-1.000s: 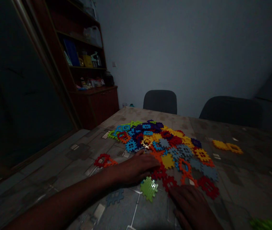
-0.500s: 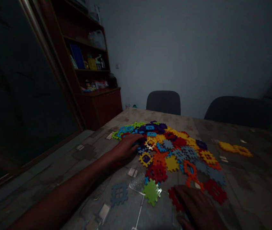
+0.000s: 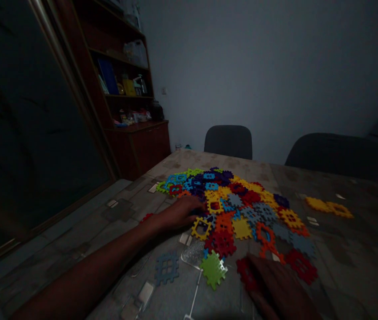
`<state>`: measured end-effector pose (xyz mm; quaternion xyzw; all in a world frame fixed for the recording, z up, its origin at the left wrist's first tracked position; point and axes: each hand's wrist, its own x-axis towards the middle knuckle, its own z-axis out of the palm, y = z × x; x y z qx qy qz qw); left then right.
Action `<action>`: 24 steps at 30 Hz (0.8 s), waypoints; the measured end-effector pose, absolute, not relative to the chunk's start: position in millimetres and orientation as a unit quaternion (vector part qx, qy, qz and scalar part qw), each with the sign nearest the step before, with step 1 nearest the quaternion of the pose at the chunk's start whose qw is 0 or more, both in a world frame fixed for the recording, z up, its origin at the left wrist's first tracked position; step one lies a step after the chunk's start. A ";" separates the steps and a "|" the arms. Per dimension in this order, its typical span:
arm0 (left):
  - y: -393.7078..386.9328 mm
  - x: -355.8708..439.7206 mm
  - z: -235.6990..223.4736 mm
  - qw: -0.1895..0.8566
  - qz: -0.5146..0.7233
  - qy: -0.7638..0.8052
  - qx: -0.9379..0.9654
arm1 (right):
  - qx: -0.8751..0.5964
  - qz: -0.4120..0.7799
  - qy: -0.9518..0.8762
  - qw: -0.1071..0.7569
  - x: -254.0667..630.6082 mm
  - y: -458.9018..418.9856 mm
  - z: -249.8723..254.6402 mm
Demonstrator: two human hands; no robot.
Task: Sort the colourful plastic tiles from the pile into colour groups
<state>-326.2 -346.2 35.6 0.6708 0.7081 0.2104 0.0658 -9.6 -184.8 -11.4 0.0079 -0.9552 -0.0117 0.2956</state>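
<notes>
A heap of flat plastic interlocking tiles [image 3: 242,227] with toothed edges, in several colours, lies on the table. At its left edge my left hand [image 3: 182,212] reaches in palm down, fingers stretched and apart from the thumb. Its fingertips are among dark blue pieces, close to a yellow frame tile [image 3: 215,205]; another yellow frame tile [image 3: 194,230] lies just below the thumb. At the near right, my right hand [image 3: 280,284] is closed on a red interlocking tile [image 3: 245,272], partly covered by the fingers. Between the hands lie a green tile [image 3: 213,270] and a grey window tile [image 3: 166,268].
Two yellow tiles [image 3: 329,207] lie apart on the right of the patterned table [image 3: 352,249]. A red piece [image 3: 146,218] shows behind my left forearm. Two dark chairs [image 3: 228,141] stand beyond the far edge. A wooden shelf cabinet [image 3: 150,142] is at the back left.
My left hand has drawn back toward me along the heap's left edge, uncovering red and orange tiles. Yellow frame tiles near its fingers have shifted. My right hand stays at the red tile.
</notes>
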 end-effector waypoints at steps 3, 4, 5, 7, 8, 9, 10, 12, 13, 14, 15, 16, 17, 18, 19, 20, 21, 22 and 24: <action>-346.6 -319.2 44.1 0.101 0.205 0.673 0.703 | -0.051 0.043 -0.958 0.280 0.4 -182.0 -18.4; -346.7 -317.4 46.7 0.110 0.206 0.664 0.711 | -0.077 0.069 -0.957 0.271 3.0 -181.4 -19.8; -346.7 -315.7 49.0 0.115 0.208 0.658 0.715 | -0.108 0.102 -0.955 0.257 5.0 -181.2 -20.2; -346.6 -312.1 53.1 0.112 0.214 0.655 0.716 | -0.174 0.176 -0.943 0.223 6.7 -181.4 -18.3; -346.4 -310.0 54.9 0.106 0.219 0.657 0.714 | -0.201 0.206 -0.934 0.209 6.8 -181.6 -16.5; -346.3 -307.3 56.4 0.099 0.224 0.659 0.711 | -0.219 0.226 -0.928 0.200 6.6 -181.7 -14.4; -346.2 -303.9 57.8 0.092 0.229 0.661 0.709 | -0.228 0.232 -0.925 0.197 6.3 -181.6 -12.3; -346.3 -294.4 59.3 0.079 0.241 0.661 0.706 | -0.229 0.210 -0.928 0.204 6.1 -181.0 -8.8; -346.6 -288.2 59.5 0.073 0.247 0.661 0.705 | -0.225 0.185 -0.932 0.214 6.1 -180.7 -7.6; -347.0 -281.1 59.1 0.069 0.253 0.661 0.703 | -0.222 0.153 -0.936 0.228 6.1 -180.4 -6.7; -347.5 -273.2 58.3 0.067 0.257 0.664 0.699 | -0.216 0.118 -0.938 0.245 6.1 -180.3 -6.3; -347.9 -264.9 57.1 0.069 0.260 0.668 0.694 | -0.208 0.083 -0.939 0.262 5.7 -180.4 -6.2; -348.2 -256.5 55.7 0.074 0.258 0.674 0.689 | -0.195 0.051 -0.940 0.274 5.1 -180.8 -6.6; -348.5 -248.6 54.2 0.082 0.252 0.679 0.684 | -0.179 0.024 -0.942 0.283 4.0 -181.5 -7.3; -348.5 -241.5 52.7 0.091 0.243 0.684 0.682 | -0.162 0.003 -0.944 0.287 2.7 -182.3 -8.4; -348.5 -235.4 51.3 0.098 0.234 0.688 0.680 | -0.145 -0.015 -0.946 0.289 1.2 -183.1 -9.8; -348.3 -230.8 49.9 0.103 0.224 0.690 0.680 | -0.129 -0.029 -0.949 0.288 -0.5 -184.0 -11.2; -348.1 -227.5 48.6 0.105 0.216 0.692 0.681 | -0.117 -0.039 -0.949 0.291 -2.0 -184.7 -12.7; -347.6 -224.4 45.9 0.102 0.210 0.693 0.682 | -0.102 -0.047 -0.947 0.300 -4.2 -185.6 -15.3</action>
